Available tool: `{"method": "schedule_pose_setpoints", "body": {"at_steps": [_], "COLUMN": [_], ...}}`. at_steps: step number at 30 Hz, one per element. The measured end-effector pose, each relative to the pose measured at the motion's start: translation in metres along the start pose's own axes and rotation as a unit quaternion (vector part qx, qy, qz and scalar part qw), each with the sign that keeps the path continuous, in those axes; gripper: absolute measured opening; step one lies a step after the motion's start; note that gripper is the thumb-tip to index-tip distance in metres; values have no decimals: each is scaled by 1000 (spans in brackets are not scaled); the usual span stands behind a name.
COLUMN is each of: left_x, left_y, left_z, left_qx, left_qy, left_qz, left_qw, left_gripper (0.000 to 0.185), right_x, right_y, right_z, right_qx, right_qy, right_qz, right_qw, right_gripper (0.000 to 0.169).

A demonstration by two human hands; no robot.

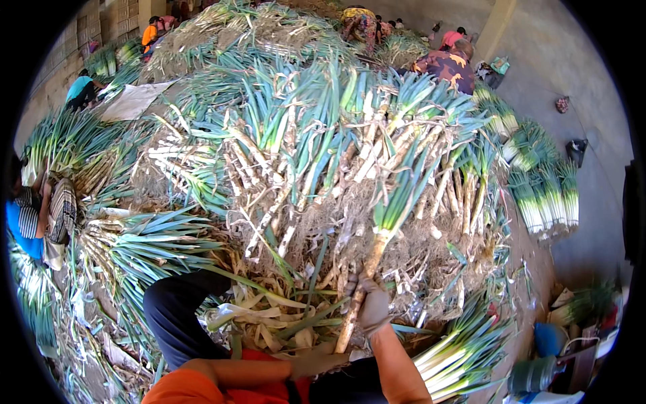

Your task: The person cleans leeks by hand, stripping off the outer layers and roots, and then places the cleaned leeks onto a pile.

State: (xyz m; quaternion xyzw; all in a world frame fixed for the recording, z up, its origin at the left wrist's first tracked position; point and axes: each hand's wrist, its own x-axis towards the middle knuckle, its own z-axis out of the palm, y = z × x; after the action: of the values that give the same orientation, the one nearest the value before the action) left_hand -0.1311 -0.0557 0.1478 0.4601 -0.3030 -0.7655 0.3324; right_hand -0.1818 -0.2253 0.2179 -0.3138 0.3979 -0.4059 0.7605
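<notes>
My right hand (373,305), in a dirty glove, grips a long green onion (374,255) partway along its soil-stained stalk. The onion slants from its root end by my lap to green leaves pointing away from me. My left hand (318,361), also gloved, is low in front of my body at the root end; whether its fingers hold the roots is hidden. Loose husks and peeled leaves (267,323) lie between my knees. Beyond them rises a big heap of unpeeled green onions (303,151) with tangled roots. Peeled white-stemmed onions (449,353) lie by my right side.
Tied onion bundles (545,197) stand on the concrete floor at right. A large plastic bottle (532,374) lies at lower right. Another pile of onions (146,242) is at left, near a seated person (30,217). Several other people work farther back.
</notes>
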Motion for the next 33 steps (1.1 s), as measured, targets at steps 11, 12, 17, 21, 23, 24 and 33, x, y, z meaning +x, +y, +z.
{"method": "schedule_pose_setpoints", "body": {"at_steps": [11,12,17,21,23,24,33], "left_x": [-46,-47,-61,-79,-84,-79,40], "left_y": [-45,-39,-19,6,5,-5,87], "left_z": [-56,-55,-43,-29,-26,-27,-66], "left_qx": [143,169,265,259,288,338,202], "left_qy": [149,163,223,195,185,187,301], "left_qz": [72,88,179,76,38,66,372], "left_qw": [976,968,921,943,939,920,854], "left_gripper": [62,65,68,63,62,64,48], "right_x": [42,49,48,46,44,53,15], "right_y": [-18,-15,-12,-20,-28,-28,-16], "right_z": [4,-17,-38,-32,-29,-41,16], "right_qx": [-235,-262,-222,-31,16,70,122], "right_qy": [46,52,51,23,11,6,-68], "right_qz": [-367,-330,-206,-146,-130,-100,-36], "right_qw": [899,905,952,989,991,992,989], "right_gripper": [32,34,42,32,24,18,31]}}
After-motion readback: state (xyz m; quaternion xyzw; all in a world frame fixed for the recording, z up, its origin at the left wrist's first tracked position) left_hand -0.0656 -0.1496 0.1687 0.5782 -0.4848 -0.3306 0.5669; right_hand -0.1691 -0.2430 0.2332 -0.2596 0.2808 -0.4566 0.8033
